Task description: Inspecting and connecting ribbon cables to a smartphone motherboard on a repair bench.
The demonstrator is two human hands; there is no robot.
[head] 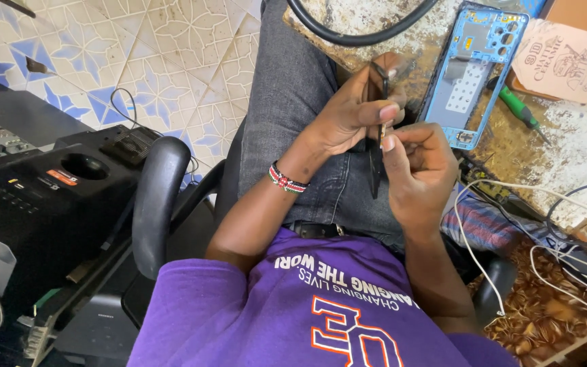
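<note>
Hands over lap | left hand (348,119) grips thin black phone panel (377,122) edge-on | right hand (419,166) pinches small gold-coloured part (382,130) at its edge | blue phone frame (471,68) on worn desk (572,149) beside green-handled screwdriver (518,109)

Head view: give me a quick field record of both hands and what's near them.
left hand: holds thin black phone part edge-on, over lap
right hand: fingertips pinch a small piece at the part's edge
wrist: beaded bracelet on left
bench: blue phone frame, green screwdriver, white cables
</note>
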